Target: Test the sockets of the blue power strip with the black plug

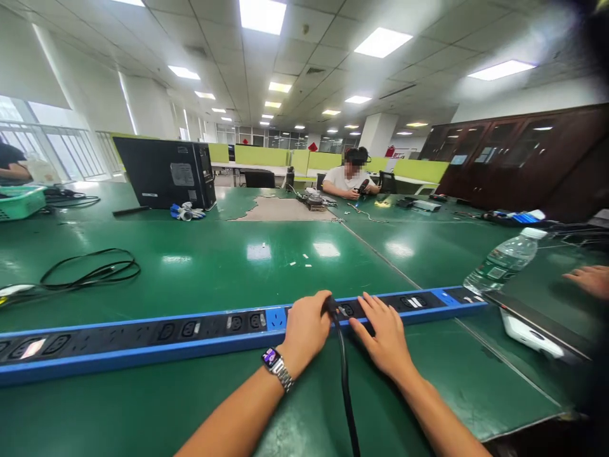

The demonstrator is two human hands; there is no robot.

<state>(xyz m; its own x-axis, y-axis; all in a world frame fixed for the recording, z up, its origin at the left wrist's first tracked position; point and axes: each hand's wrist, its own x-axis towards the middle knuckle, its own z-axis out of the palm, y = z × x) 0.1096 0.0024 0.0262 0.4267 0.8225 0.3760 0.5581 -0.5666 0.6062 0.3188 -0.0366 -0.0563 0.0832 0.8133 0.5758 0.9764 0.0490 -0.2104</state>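
Note:
A long blue and black power strip (143, 336) lies across the green table (214, 266) in front of me. My left hand (304, 327), with a watch on the wrist, is closed around a black plug (332, 306) at one of the strip's sockets. The plug's black cable (345, 381) runs back toward me between my arms. My right hand (385, 330) lies on the strip just right of the plug, fingers stretched out and flat.
A plastic water bottle (504, 261) lies tilted at the right by a white device (528, 335). Another person's hand (590, 279) rests at the far right. A coiled black cable (90, 273) lies at left. A computer case (164, 172) stands farther back; a seated person (349, 181) works beyond.

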